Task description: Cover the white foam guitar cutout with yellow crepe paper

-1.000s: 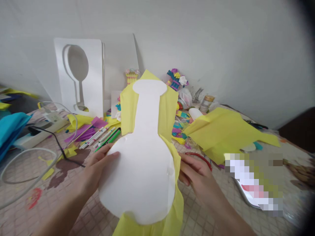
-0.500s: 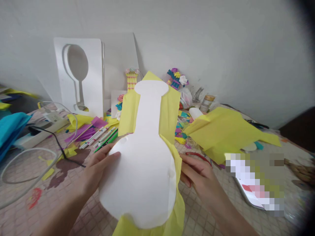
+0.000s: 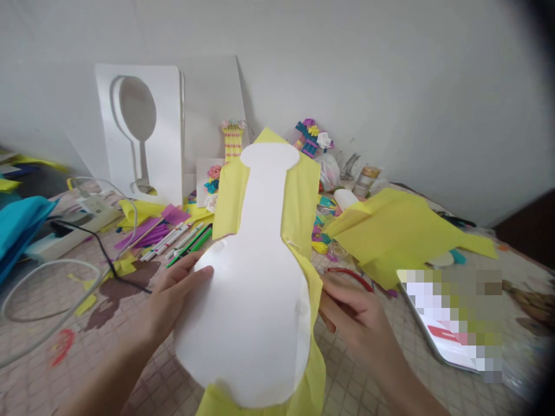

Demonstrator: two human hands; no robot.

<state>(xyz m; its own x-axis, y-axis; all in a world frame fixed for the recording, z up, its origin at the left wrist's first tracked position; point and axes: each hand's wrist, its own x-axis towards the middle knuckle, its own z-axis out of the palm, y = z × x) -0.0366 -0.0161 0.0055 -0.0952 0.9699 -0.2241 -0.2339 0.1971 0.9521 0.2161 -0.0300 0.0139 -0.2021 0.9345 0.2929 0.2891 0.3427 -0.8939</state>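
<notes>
A white guitar-shaped board cutout (image 3: 247, 312) is held up in front of me, its narrow neck and rounded head pointing away. Yellow crepe paper (image 3: 299, 196) lies behind it and sticks out on both sides of the neck, at the right edge and below. My left hand (image 3: 180, 289) grips the board's left edge, thumb on the white face and the other fingers partly hidden behind. At the right edge my right hand (image 3: 347, 300) pinches the yellow paper beside the board, fingertips partly hidden by it.
White boards with a spoon-shaped opening (image 3: 173, 133) lean on the wall. Several markers (image 3: 167, 242), purple strips (image 3: 151, 234) and a power strip (image 3: 71, 234) lie left. A yellow sheet (image 3: 390, 231), a red-handled tool (image 3: 351, 276) and a phone (image 3: 446, 341) lie right.
The cutout and paper have shifted very slightly to the right in view. My right hand has moved a little at the paper's edge; my left hand keeps its grip.
</notes>
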